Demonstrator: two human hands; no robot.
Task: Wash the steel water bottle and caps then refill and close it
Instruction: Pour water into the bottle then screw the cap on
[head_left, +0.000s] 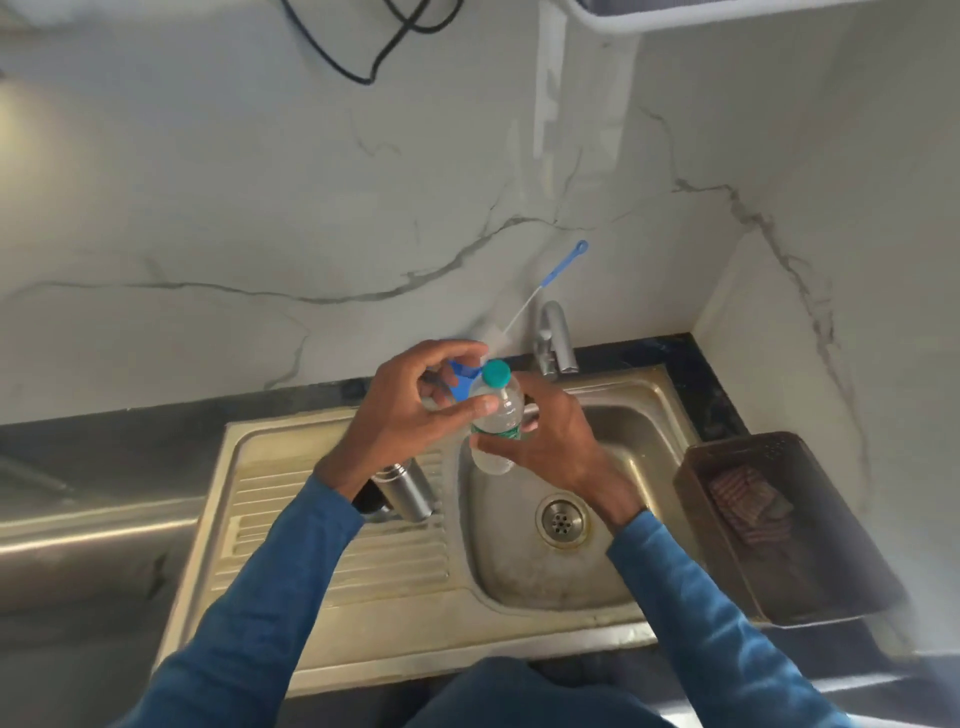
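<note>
A clear plastic bottle (497, 415) with a teal cap (495, 373) and a green label is held above the sink basin. My right hand (550, 436) grips its body from the right. My left hand (410, 405) is at its neck, thumb against the bottle, fingers curled near a blue object (460, 376) behind it. The steel water bottle (408, 491) lies on the drainboard, partly hidden under my left wrist, with a black part (370, 500) at its near end.
A blue-handled bottle brush (540, 293) leans against the marble wall beside the tap (553, 340). The sink (644, 410) has a drain (562, 521) at its bottom. A brown tray (852, 566) with a striped cloth sits to the right.
</note>
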